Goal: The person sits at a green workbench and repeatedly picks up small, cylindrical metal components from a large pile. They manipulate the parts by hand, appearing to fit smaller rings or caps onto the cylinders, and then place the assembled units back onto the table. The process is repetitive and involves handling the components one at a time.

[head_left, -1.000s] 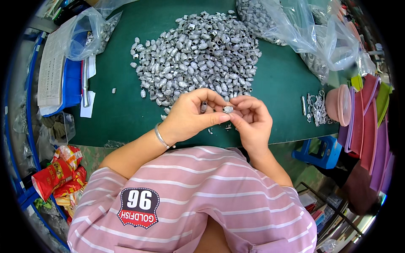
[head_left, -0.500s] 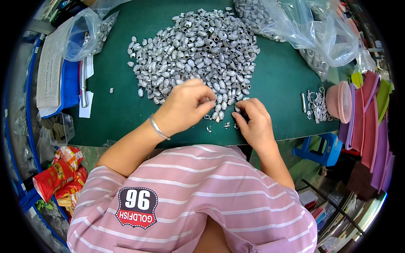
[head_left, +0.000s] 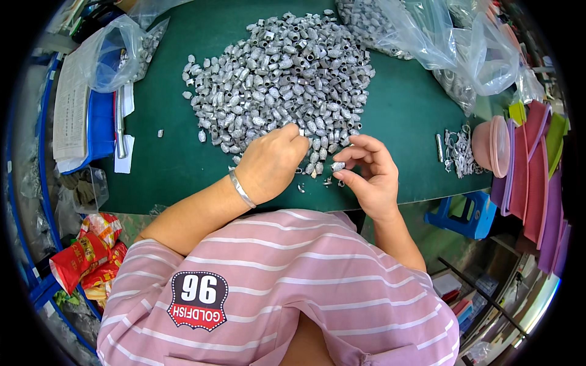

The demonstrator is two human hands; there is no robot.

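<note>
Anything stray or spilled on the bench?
Yes: one silvery piece lies alone on the green table, left of and apart from the pile. Small loose bits also litter the table near its front edge.

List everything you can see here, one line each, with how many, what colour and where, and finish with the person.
Pile of metal pieces: too many to count, grey, mid-table
Held metal piece: one, grey, right fingertips
Loose metal piece: one, grey, left of pile
Table: one, green, under pile
Plastic bags: several, clear, upper left and right
Papers: several, whitish, left
Red packets: several, mainly red, lower left
Small metal parts: uncounted, silvery, table's right
Tub: at least one, pink, right
Stool: one, blue, lower right
Bracelet: one, silvery, left wrist
Shirt: one, pink with white stripes, bottom centre
Left hand: one, bare, pile's near edge; grip hidden
Right hand: one, bare, pinching the piece
</note>
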